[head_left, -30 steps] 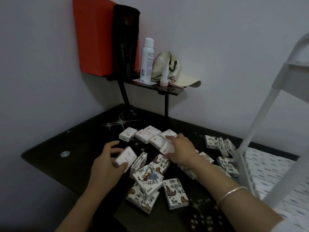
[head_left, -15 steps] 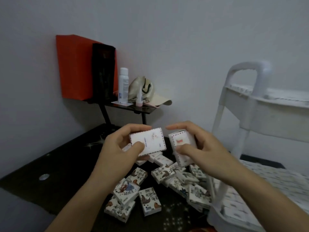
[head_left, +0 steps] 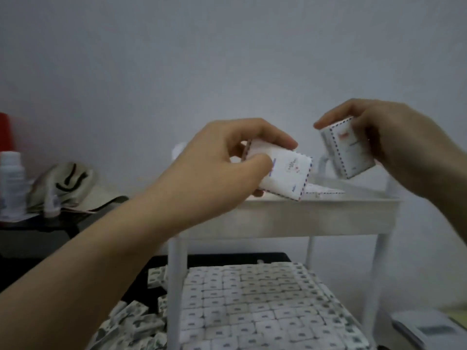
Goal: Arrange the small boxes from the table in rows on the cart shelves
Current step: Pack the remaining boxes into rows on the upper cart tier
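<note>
My left hand [head_left: 222, 168] grips a small white box [head_left: 288, 173] with a striped airmail border, held over the left part of the white cart's top shelf [head_left: 316, 213]. My right hand [head_left: 399, 145] grips a second small white box [head_left: 350, 150], tilted, above the same shelf. A few flat boxes [head_left: 323, 192] lie on the top shelf behind the rim. The lower cart shelf [head_left: 252, 306] is packed with rows of small boxes. Several loose patterned boxes [head_left: 136, 322] lie on the dark table at the lower left.
At the left, a small dark stand carries a white bottle [head_left: 11, 180], a beige cap [head_left: 65, 185] and a small tube [head_left: 51, 204]. A red box edge [head_left: 5, 130] shows at the far left. A white object [head_left: 429, 332] sits at the lower right.
Both hands have lifted their boxes from above the table pile rightwards and up to the cart's top shelf. The view has swung right, so the cart fills the middle.
</note>
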The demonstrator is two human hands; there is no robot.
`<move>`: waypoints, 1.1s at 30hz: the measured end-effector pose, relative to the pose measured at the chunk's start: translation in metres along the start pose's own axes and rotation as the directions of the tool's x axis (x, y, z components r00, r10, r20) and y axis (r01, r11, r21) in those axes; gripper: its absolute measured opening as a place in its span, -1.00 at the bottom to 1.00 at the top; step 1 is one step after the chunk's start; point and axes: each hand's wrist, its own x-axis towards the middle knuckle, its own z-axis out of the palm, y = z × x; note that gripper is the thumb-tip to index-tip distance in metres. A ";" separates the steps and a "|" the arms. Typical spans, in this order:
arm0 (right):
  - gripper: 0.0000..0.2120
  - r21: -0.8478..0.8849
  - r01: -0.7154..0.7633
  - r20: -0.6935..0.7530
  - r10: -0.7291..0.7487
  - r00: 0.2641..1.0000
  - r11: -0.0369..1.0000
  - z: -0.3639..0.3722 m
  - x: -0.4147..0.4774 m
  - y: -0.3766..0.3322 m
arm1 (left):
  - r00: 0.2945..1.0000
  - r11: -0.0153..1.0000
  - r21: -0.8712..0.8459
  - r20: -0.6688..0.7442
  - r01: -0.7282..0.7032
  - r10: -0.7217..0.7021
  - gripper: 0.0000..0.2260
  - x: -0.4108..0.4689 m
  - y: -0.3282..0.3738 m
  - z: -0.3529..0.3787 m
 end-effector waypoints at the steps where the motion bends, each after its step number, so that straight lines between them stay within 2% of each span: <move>1: -0.61 -0.061 -0.025 -0.030 0.023 0.999 0.998 -0.011 0.011 0.007 | 1.000 0.998 0.054 0.018 -0.015 0.014 -0.62 0.017 0.002 0.008; 3: -0.71 -0.179 -0.078 -0.026 0.075 0.997 0.981 -0.024 0.032 0.026 | 0.998 0.990 0.139 0.054 -0.020 0.013 -0.62 0.049 0.001 0.023; 6: -0.75 -0.397 -0.080 0.174 0.160 0.972 0.914 -0.027 0.065 0.059 | 0.995 0.979 0.201 0.084 0.043 -0.061 -0.58 0.097 -0.010 0.039; 9: -0.81 -0.643 -0.063 0.386 0.394 0.834 0.764 -0.018 0.089 0.078 | 0.982 0.950 0.283 0.096 0.130 -0.163 -0.51 0.143 -0.025 0.050; 12: -0.76 -0.767 -0.047 0.461 0.600 0.654 0.641 -0.008 0.097 0.083 | 0.973 0.926 0.329 0.072 0.185 -0.220 -0.61 0.179 -0.036 0.058; 14: -0.77 -0.793 -0.018 0.487 0.651 0.582 0.609 -0.004 0.095 0.085 | 0.969 0.921 0.330 0.064 0.206 -0.240 -0.74 0.196 -0.043 0.061; 16: -0.78 -0.785 -0.012 0.508 0.656 0.558 0.619 -0.003 0.090 0.087 | 0.955 0.910 0.347 0.105 0.226 -0.278 -0.81 0.208 -0.049 0.064; 19: -0.72 -0.736 -0.055 0.542 0.636 0.550 0.675 -0.007 0.085 0.092 | 0.927 0.891 0.388 0.184 0.238 -0.327 -0.82 0.217 -0.061 0.071; 24: -0.80 -0.684 -0.021 0.573 0.554 0.603 0.730 -0.020 0.074 0.086 | 0.899 0.892 0.398 0.275 0.215 -0.340 -0.76 0.218 -0.078 0.084; 30: -0.83 -0.543 -0.151 0.480 0.452 0.752 0.826 -0.036 0.064 0.077 | 0.891 0.927 0.331 0.347 0.176 -0.293 -0.72 0.210 -0.077 0.103; 33: -0.85 -0.499 -0.176 0.438 0.422 0.793 0.849 -0.048 0.057 0.073 | 0.852 0.935 0.311 0.429 0.171 -0.298 -0.68 0.204 -0.074 0.114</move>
